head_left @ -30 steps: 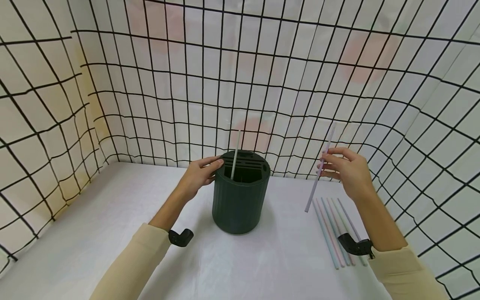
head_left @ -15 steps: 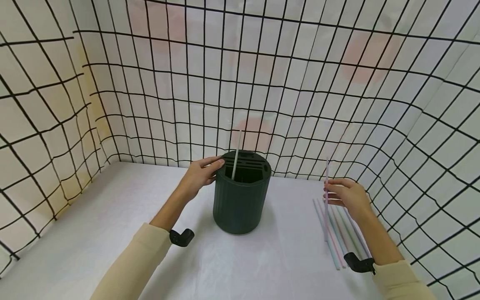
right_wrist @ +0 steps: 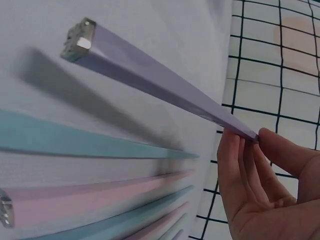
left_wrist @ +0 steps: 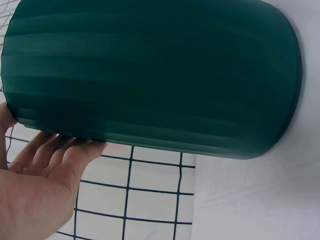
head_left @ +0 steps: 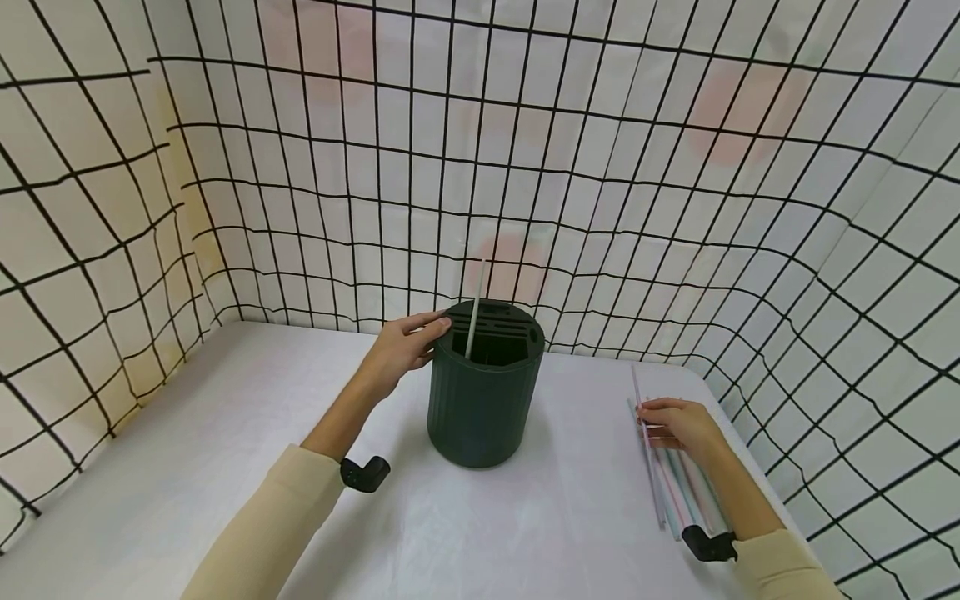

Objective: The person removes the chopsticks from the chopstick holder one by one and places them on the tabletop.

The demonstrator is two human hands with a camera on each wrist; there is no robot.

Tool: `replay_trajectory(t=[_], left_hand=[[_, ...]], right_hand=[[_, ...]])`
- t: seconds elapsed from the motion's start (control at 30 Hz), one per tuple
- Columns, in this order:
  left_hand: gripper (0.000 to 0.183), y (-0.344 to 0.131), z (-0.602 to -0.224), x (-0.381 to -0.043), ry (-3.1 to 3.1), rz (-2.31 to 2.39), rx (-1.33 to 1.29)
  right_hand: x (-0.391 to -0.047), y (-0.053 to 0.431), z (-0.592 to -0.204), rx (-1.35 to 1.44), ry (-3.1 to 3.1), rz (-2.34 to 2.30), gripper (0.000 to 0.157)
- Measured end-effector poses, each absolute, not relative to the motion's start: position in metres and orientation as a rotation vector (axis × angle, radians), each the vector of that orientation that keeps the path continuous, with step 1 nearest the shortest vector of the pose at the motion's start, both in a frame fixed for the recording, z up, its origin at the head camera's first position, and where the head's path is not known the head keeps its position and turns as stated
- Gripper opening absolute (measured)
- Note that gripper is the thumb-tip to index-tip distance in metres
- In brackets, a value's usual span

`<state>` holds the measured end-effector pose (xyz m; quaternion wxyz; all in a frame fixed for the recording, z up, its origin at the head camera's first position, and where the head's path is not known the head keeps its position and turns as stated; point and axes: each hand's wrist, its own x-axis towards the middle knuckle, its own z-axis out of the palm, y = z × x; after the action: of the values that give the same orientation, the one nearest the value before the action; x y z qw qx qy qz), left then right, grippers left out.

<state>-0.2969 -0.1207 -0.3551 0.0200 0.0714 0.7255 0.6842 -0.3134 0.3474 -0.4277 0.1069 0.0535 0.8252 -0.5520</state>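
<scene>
A dark green, ribbed knife block (head_left: 480,421) stands upright on the white table, with slots, a round hole and a wider opening in its top. My left hand (head_left: 400,357) grips its left side, thumb at the rim and fingertips against the wall. One pale chopstick (head_left: 476,310) leans upright in the wider opening. To the right, my right hand (head_left: 686,429) pinches a purple chopstick (right_wrist: 150,75) between thumb and fingers near its far end. Its silver-capped end hangs above the table, casting a shadow. Below that hand lies a row of pastel chopsticks (right_wrist: 100,197), partly hidden.
Black wire mesh (head_left: 420,167) rises behind the table and along both sides, with a pale sheet beyond it. The right forearm passes near the right-hand mesh (head_left: 840,333). White table surface (head_left: 585,483) lies between the knife block and the chopstick row.
My right hand has come down with the purple chopstick, from raised beside the back mesh to low over the row's left edge. The left hand and knife block have stayed put.
</scene>
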Motion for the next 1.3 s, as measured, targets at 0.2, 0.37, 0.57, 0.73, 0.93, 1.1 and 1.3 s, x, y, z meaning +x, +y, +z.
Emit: replay_trajectory(t=[0.2,0.37,0.57,0.73,0.93,1.1,1.3], left_hand=[[0.057,-0.121,-0.355,-0.297,2.263,2.116,0.228],[0.056,-0.121,-0.355,-0.297,2.258,2.117,0.231],[0.056,-0.122,-0.354,-0.295,2.248,2.121,0.233],[0.057,-0.122,-0.354,-0.296,2.254,2.115,0.235],[0.056,-0.122,-0.355,-0.297,2.26,2.111,0.232],[0.056,-0.121,-0.355,-0.297,2.247,2.12,0.232],[0.056,-0.121,-0.356,-0.296,2.253,2.121,0.24]], right_hand=[[-0.314,0.348,-0.439,0.135,2.453,-1.516,0.042],[-0.312,0.346,-0.445,0.155,2.464,-1.495,0.041],[-0.314,0.348,-0.451,0.199,2.471,-1.507,0.041],[-0.314,0.348,-0.452,0.212,2.491,-1.502,0.04],[-0.312,0.347,-0.453,0.235,2.528,-1.478,0.041],[-0.311,0.346,-0.455,0.279,2.543,-1.443,0.041],[-0.311,0.347,-0.457,0.29,2.532,-1.436,0.041]])
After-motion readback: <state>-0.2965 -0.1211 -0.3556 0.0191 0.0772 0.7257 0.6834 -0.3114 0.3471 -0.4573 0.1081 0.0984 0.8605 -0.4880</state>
